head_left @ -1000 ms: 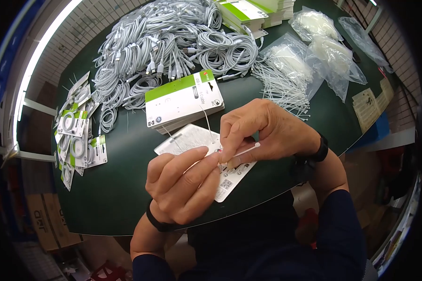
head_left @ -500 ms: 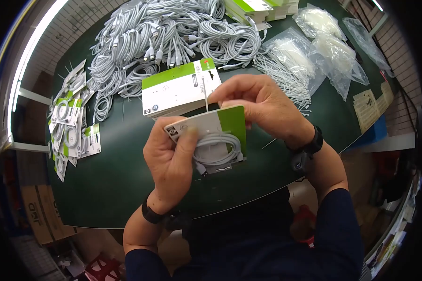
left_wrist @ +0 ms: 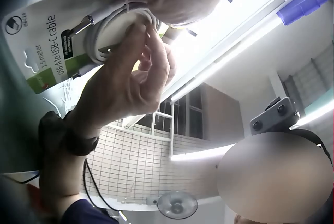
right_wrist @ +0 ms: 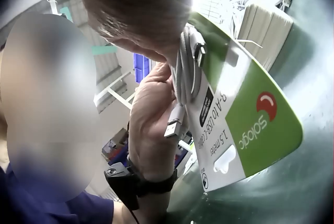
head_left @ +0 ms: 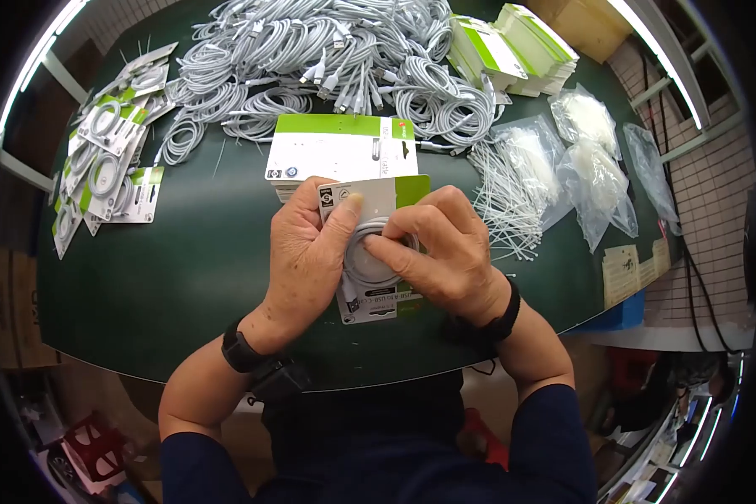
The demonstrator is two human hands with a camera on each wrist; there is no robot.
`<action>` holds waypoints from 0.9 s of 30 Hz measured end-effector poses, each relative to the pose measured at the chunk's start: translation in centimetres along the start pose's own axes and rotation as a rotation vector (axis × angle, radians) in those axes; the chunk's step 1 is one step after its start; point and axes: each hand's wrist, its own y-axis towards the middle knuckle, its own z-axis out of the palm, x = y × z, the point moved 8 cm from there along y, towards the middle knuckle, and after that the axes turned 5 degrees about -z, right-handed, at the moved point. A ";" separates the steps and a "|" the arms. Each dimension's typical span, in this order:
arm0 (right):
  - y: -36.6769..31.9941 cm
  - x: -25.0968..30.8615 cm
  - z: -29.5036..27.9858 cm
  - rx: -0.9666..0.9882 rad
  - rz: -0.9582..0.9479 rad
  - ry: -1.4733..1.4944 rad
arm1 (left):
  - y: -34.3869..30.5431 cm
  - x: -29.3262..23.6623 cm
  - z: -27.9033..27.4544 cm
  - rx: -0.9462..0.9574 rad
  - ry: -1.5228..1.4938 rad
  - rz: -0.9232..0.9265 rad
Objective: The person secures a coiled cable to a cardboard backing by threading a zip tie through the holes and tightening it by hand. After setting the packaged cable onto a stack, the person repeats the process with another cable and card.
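My left hand [head_left: 302,256] grips a printed cable card [head_left: 410,191] at its upper left, thumb on the front face. Against the card lies a coiled light grey USB cable [head_left: 358,267], its metal USB-A plug [right_wrist: 173,129] and USB-C plug [right_wrist: 200,53] showing in the right wrist view. With curled fingers, my right hand [head_left: 447,256] pinches the coil, thumb tip inside the loop and index finger over its upper strands. In the left wrist view, that hand's fingertips [left_wrist: 140,30] meet inside the coil; what else they may pinch, I cannot tell.
Just beyond the hands stands a stack of blank-front cards [head_left: 328,153]. Behind it spreads a large pile of grey cables [head_left: 311,59]. Cards with cables [head_left: 101,181] lie at the left. Loose white cable ties [head_left: 506,206], bagged ties [head_left: 596,181] and card stacks [head_left: 487,46] occupy the right.
The card has been turned from its back face to its front, showing the cable. My right hand has moved from a white tie at the card's top edge down to the coil.
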 end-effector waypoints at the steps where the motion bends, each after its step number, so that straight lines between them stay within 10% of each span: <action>1: -0.1 -0.1 -0.2 -0.027 -0.004 -0.011 | 0.0 0.0 0.2 0.020 -0.001 -0.012; 27: -0.7 -0.2 -1.2 -0.196 0.053 0.326 | -0.3 -1.6 0.4 0.042 0.101 0.077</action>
